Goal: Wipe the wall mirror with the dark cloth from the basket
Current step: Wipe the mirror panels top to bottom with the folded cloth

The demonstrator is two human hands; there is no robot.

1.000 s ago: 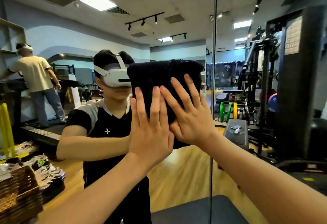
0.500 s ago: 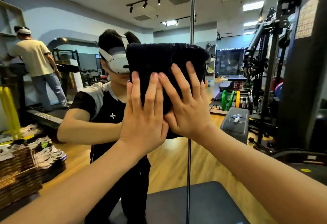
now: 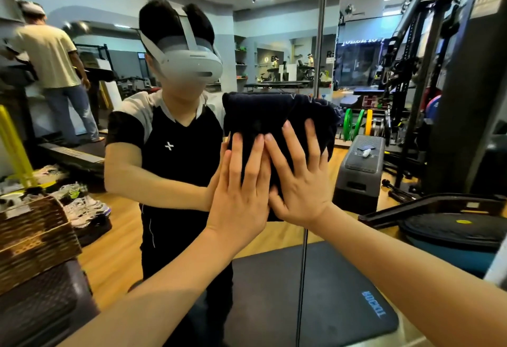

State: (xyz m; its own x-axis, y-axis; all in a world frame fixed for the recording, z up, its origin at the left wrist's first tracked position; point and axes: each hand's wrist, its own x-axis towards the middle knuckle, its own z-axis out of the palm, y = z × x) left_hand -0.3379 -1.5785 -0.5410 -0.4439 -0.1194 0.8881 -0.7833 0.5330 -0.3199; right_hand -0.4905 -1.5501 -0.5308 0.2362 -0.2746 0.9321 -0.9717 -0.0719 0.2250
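Progress: wiping under way. The cloth (image 3: pixel 277 121) is out of the basket (image 3: pixel 33 237) and pressed flat on the mirror (image 3: pixel 274 45); fetching is done. How much glass is already clean cannot be told, since no streaks or smears show. By my reckoning most of the pane is still to be covered, then the cloth returned or set down.

Landmark: the cloth. Items, left to right.

1. Basket, one. Woven, brown, far left of the cloth and lower. Contents not readable.
2. Shoes (image 3: pixel 82 207), several pairs, count unclear; left of the cloth, just right of the basket, seen in the glass.
3. Reflected wearer, one, directly left of the cloth, headset on. A second person stands far left and higher, back turned.
4. Left hand (image 3: pixel 241 198), one. Fingers (image 3: pixel 236 160) straight and close together, tips on the cloth's lower left part, palm below its lower left edge. Holds nothing; it presses.
5. Cloth, one. Dark, folded thick, at chest height on the mirror, straddling the seam (image 3: pixel 319 31).
6. Right hand (image 3: pixel 299 185), one. Fingers spread wide and straight, pressing the cloth's lower right part, thumb beneath its bottom edge.
7. Mirror panes, two visible, meeting at one vertical seam above and below the cloth.
8. Floor mat (image 3: pixel 329 292), one, below the cloth.
9. Weight plates (image 3: pixel 356 124), three coloured ones showing, right of the cloth.
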